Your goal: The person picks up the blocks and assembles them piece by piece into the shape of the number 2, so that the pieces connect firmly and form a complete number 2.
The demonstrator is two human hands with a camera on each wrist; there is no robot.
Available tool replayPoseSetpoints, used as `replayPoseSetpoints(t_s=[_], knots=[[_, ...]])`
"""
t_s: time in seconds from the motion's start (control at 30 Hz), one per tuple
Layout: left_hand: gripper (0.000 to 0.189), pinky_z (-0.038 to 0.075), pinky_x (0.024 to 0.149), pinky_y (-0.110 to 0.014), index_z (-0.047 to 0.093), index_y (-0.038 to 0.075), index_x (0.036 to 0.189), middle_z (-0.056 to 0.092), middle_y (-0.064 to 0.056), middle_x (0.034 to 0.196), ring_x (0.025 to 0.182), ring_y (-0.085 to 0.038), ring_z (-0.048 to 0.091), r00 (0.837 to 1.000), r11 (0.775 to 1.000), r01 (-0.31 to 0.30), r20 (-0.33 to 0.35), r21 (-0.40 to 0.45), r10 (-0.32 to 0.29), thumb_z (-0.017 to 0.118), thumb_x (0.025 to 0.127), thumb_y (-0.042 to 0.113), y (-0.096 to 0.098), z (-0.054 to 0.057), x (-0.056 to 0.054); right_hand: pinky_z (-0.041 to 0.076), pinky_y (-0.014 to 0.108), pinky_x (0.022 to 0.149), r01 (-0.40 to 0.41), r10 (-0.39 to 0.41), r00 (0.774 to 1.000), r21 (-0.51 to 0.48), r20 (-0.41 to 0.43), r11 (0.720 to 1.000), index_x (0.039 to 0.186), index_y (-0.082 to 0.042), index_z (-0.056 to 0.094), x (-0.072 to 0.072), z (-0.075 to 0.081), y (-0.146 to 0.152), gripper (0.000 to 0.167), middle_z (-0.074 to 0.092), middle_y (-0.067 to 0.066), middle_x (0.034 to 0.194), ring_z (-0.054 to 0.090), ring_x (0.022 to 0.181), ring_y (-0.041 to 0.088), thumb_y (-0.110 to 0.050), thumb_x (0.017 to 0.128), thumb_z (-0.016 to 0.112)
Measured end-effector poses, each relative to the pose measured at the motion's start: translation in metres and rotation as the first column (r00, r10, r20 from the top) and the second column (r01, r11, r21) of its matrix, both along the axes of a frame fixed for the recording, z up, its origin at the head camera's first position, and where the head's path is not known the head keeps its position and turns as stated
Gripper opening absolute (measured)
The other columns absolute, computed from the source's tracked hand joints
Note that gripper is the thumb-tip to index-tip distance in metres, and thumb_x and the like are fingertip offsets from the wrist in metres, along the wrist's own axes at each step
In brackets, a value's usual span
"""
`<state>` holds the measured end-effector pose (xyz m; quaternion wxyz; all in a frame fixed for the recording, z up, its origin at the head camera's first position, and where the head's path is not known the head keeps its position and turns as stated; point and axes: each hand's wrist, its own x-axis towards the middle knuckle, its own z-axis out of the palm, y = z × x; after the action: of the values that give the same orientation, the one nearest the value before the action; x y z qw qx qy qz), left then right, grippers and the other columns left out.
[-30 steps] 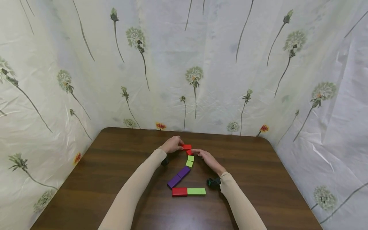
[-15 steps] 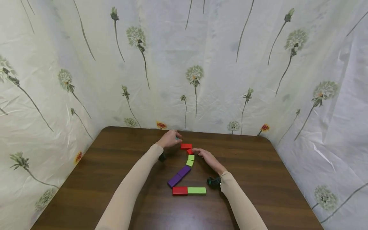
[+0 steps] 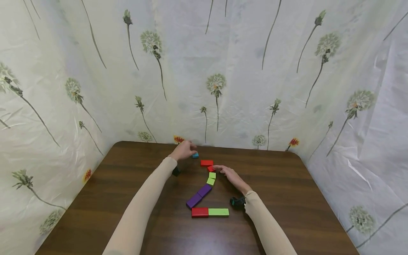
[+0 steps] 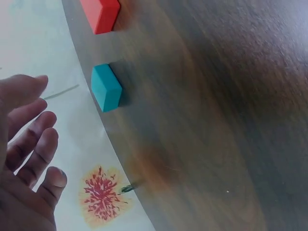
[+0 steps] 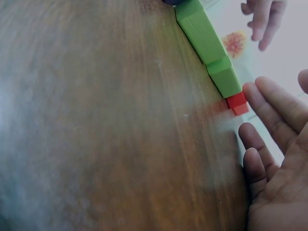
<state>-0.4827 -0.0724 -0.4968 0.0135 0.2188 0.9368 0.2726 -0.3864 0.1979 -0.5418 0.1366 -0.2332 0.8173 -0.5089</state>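
Note:
At the far end of a bent row of blocks, my left hand (image 3: 184, 150) hovers just left of a small blue block (image 3: 195, 155). In the left wrist view, its fingers (image 4: 45, 144) are loosely bent and apart from the blue block (image 4: 107, 89). Closer along the row lie a red block (image 3: 207, 163) and a smaller red block (image 3: 211, 169). My right hand (image 3: 234, 178) rests beside the smaller red one, fingers extended. A fingertip appears at the end of that red block (image 5: 237, 100) in the right wrist view; whether it touches, I cannot tell.
Nearer in the row lie two light green blocks (image 3: 210, 181) and two purple blocks (image 3: 193, 200). In front, a red block (image 3: 199, 212) abuts a long green block (image 3: 218, 212). A flowered curtain (image 3: 181, 106) hangs behind the brown table (image 3: 280, 212).
My left hand has left the far red block and moved left and farther back, with the blue block coming into view beside it. The right hand has stayed in place.

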Motion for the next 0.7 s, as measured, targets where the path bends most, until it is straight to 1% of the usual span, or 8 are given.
replayPoseSetpoints(t_s=[0.1, 0.2, 0.33, 0.4, 0.5, 0.6, 0.7], knots=[[0.028, 0.049, 0.092, -0.039, 0.068, 0.002, 0.116, 0.062, -0.012, 0.117, 0.105, -0.025, 0.061, 1.000, 1.000, -0.015, -0.001, -0.014, 0.015, 0.066, 0.092, 0.016, -0.001, -0.002, 0.000, 0.028, 0.054, 0.110, 0.004, -0.004, 1.000, -0.018, 0.002, 1.000, 0.141, -0.003, 0.045, 0.000, -0.001, 0.000, 0.042, 0.045, 0.015, 0.146, 0.038, 0.138, 0.031, -0.012, 0.106, 0.024], [0.029, 0.049, 0.093, -0.039, 0.067, 0.002, 0.117, 0.062, -0.012, 0.116, 0.106, -0.026, 0.060, 0.999, 0.998, -0.033, -0.007, -0.059, 0.033, 0.066, 0.092, 0.015, -0.002, -0.005, -0.001, 0.026, 0.055, 0.111, 0.020, -0.020, 1.000, -0.036, -0.002, 0.999, 0.141, -0.007, 0.047, -0.008, -0.015, 0.001, 0.042, 0.046, 0.012, 0.146, 0.038, 0.138, 0.031, -0.017, 0.107, 0.024], [0.031, 0.046, 0.097, -0.039, 0.067, 0.003, 0.118, 0.062, -0.012, 0.120, 0.113, -0.027, 0.057, 0.998, 0.991, -0.061, -0.038, -0.119, 0.056, 0.067, 0.091, 0.019, -0.001, -0.014, -0.003, 0.027, 0.051, 0.112, 0.059, -0.059, 0.998, -0.037, -0.008, 0.998, 0.140, -0.014, 0.050, -0.016, -0.032, 0.004, 0.042, 0.048, 0.006, 0.145, 0.039, 0.138, 0.026, -0.023, 0.107, 0.025], [0.032, 0.045, 0.098, -0.040, 0.067, 0.004, 0.118, 0.061, -0.011, 0.122, 0.116, -0.028, 0.055, 0.996, 0.988, -0.076, -0.052, -0.134, 0.070, 0.068, 0.090, 0.021, 0.000, -0.019, -0.003, 0.028, 0.050, 0.111, 0.069, -0.069, 0.998, -0.034, -0.006, 0.997, 0.138, -0.016, 0.052, -0.015, -0.032, 0.003, 0.042, 0.050, 0.004, 0.144, 0.040, 0.137, 0.025, -0.022, 0.106, 0.026], [0.035, 0.043, 0.101, -0.043, 0.066, 0.006, 0.120, 0.059, -0.012, 0.126, 0.120, -0.029, 0.052, 0.994, 0.984, -0.102, -0.044, -0.149, 0.096, 0.068, 0.090, 0.024, 0.001, -0.023, -0.003, 0.029, 0.048, 0.111, 0.081, -0.081, 0.997, -0.029, 0.010, 0.996, 0.138, -0.019, 0.053, -0.014, -0.032, 0.002, 0.042, 0.051, 0.001, 0.143, 0.041, 0.136, 0.022, -0.021, 0.105, 0.026], [0.038, 0.038, 0.106, -0.047, 0.064, 0.008, 0.124, 0.056, -0.013, 0.130, 0.125, -0.031, 0.048, 0.993, 0.979, -0.115, -0.042, -0.169, 0.110, 0.067, 0.091, 0.026, 0.003, -0.026, -0.003, 0.029, 0.047, 0.111, 0.089, -0.088, 0.996, -0.027, 0.021, 0.996, 0.138, -0.022, 0.053, -0.014, -0.031, 0.002, 0.043, 0.051, -0.002, 0.143, 0.041, 0.136, 0.021, -0.022, 0.104, 0.026], [0.040, 0.034, 0.108, -0.051, 0.062, 0.008, 0.127, 0.054, -0.014, 0.134, 0.128, -0.033, 0.045, 0.992, 0.975, -0.121, -0.042, -0.187, 0.115, 0.065, 0.092, 0.028, 0.004, -0.026, -0.004, 0.029, 0.049, 0.111, 0.078, -0.078, 0.997, -0.024, 0.005, 0.997, 0.139, -0.020, 0.052, -0.013, -0.029, 0.002, 0.043, 0.049, 0.000, 0.144, 0.041, 0.137, 0.023, -0.023, 0.106, 0.024]])
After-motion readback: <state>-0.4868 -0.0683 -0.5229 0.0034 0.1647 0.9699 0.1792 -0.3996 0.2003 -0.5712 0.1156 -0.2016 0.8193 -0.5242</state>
